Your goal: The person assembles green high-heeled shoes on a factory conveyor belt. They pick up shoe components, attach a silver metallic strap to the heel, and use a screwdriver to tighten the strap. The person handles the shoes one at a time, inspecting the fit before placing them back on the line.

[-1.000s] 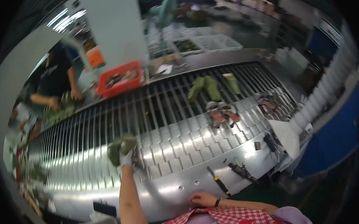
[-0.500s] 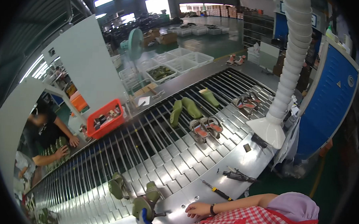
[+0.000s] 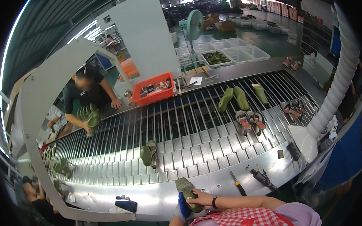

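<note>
My left hand (image 3: 182, 208), in a blue and grey glove, grips a green shoe last (image 3: 185, 189) with a sandal upper about its front end, near the belt's front edge. My bare right hand (image 3: 202, 198), with a dark bracelet at the wrist, is closed over the last's near part from the right. Another green last with straps (image 3: 148, 154) rests on the slatted conveyor (image 3: 179, 156), beyond and left of my hands. To the right of my hands, a yellow-and-black screwdriver (image 3: 237, 183) and a dark hand tool (image 3: 263, 179) lie on the metal ledge.
Across the conveyor, a co-worker's hands (image 3: 116, 103) are near several green lasts (image 3: 93, 119). A red bin (image 3: 153, 88) stands on the far ledge. Bare green lasts (image 3: 241, 98) and finished sandals (image 3: 251, 121) lie farther right. A white duct (image 3: 339, 87) hangs at right; a phone (image 3: 126, 204) lies front left.
The head view has swung left. My left hand has brought the last off the conveyor toward me, and my right hand, apart from it before, now closes on it too.
</note>
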Demonstrator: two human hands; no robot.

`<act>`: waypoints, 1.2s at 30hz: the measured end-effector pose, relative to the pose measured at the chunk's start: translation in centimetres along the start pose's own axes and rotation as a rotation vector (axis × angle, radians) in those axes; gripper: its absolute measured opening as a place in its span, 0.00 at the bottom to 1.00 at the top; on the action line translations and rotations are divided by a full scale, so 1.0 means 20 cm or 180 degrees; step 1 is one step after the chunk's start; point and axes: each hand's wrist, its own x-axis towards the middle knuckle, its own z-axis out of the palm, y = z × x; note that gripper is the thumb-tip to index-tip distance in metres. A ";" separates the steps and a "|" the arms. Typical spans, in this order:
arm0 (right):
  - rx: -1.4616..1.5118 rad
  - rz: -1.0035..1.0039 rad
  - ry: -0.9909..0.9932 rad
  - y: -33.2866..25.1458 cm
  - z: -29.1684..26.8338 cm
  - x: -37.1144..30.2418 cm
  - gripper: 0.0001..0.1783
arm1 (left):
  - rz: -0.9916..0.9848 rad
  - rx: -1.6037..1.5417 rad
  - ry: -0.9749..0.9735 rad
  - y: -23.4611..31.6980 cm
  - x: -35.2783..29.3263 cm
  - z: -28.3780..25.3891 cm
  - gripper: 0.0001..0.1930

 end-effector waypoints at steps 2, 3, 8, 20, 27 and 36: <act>-0.0077 -0.0097 0.0062 0.00 0.00 -0.01 0.61 | -0.0113 -0.0053 -0.0010 0.05 0.05 0.02 0.35; -0.0027 -0.0192 0.0052 -0.03 0.00 -0.04 0.61 | -0.0241 -0.0138 -0.0006 0.07 0.07 0.01 0.35; -0.0411 -0.0735 0.0281 -0.10 -0.08 -0.13 0.58 | -0.0115 -0.0557 -0.0056 0.06 0.10 0.12 0.32; -0.1142 -0.3247 0.2280 -0.91 -0.35 -0.65 0.25 | 0.2737 0.0149 -0.0160 0.56 -0.18 1.10 0.25; -0.1445 -0.3494 0.2772 -0.95 -0.32 -0.72 0.17 | 0.3345 0.0100 0.0278 0.50 -0.28 1.20 0.23; -0.1346 -0.3407 0.2933 -0.93 -0.29 -0.68 0.12 | 0.4082 0.0587 0.0596 0.49 -0.31 1.19 0.24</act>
